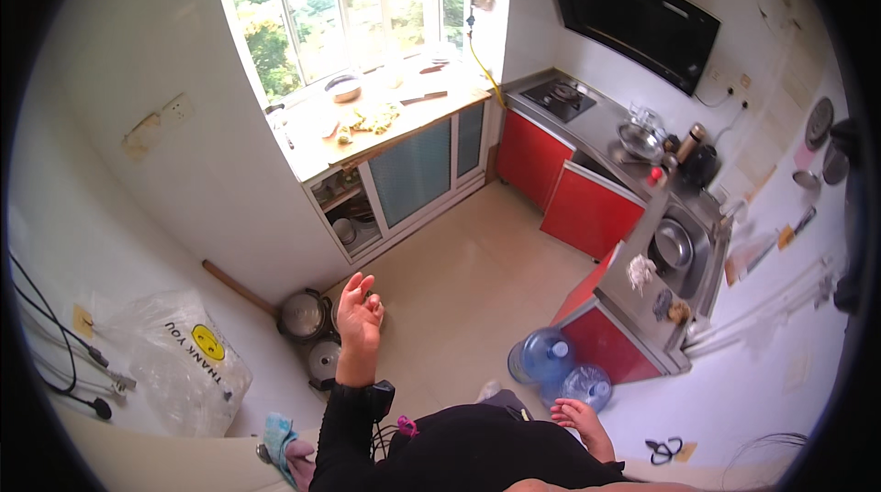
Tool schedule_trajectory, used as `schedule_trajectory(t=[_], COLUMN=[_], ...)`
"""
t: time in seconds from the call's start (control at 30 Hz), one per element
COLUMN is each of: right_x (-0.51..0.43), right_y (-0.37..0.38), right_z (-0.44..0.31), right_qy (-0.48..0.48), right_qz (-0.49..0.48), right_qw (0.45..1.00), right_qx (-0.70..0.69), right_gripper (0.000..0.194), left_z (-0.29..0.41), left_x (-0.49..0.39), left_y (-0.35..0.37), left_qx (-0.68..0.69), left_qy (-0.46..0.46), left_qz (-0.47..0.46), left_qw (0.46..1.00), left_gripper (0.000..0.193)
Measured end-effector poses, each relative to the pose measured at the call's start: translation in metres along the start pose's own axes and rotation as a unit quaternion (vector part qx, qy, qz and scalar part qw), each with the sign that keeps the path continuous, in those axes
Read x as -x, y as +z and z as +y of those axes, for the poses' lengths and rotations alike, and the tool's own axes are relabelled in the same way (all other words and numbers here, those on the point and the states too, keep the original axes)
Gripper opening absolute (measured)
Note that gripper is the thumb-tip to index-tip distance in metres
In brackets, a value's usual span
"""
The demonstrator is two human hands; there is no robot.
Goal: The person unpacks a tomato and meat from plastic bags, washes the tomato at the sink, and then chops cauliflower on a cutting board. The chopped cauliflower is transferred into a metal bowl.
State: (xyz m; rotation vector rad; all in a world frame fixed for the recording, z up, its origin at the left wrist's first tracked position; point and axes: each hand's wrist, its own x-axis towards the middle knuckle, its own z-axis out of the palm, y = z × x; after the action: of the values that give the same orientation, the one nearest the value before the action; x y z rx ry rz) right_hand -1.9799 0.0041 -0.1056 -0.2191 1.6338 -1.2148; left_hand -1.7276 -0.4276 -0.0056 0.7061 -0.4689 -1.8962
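Observation:
My left hand (360, 320) is raised over the floor near the lidded pots, palm up with its fingers loosely curled and nothing in it. Low at the right, my right hand (581, 421) hangs beside the large blue water bottles (544, 356), fingers apart and empty; whether it touches them is unclear. Ahead, under the window, a wooden worktop (313, 155) bears chopped green vegetables (375, 119), a metal bowl (343, 88) and a knife (425, 98).
Lidded pots (303, 315) stand on the floor by the left wall. A red cabinet door (590, 208) juts out under the steel counter, which holds a gas hob (559, 98) and a sink (696, 265). A plastic bag (186, 368) hangs at the left.

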Motion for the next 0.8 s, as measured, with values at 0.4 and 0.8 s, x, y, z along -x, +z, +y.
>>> schedule_trajectory(t=[0.4, 0.8], right_x=[-0.317, -0.523], right_y=[0.004, 0.154], right_z=[-0.217, -0.416], right_qy=[-0.062, -0.135], right_qz=[-0.165, -0.358], right_qw=[0.969, 0.878], right_qx=[0.171, 0.289], right_gripper=[0.033, 0.032], left_z=[0.033, 0.028], left_x=[-0.095, -0.175], left_y=[-0.060, -0.033], left_qx=[-0.050, -0.221], left_qy=[0.180, 0.272], left_qz=[0.177, 0.352], left_qw=[0.966, 0.868], left_gripper=[0.029, 0.024])
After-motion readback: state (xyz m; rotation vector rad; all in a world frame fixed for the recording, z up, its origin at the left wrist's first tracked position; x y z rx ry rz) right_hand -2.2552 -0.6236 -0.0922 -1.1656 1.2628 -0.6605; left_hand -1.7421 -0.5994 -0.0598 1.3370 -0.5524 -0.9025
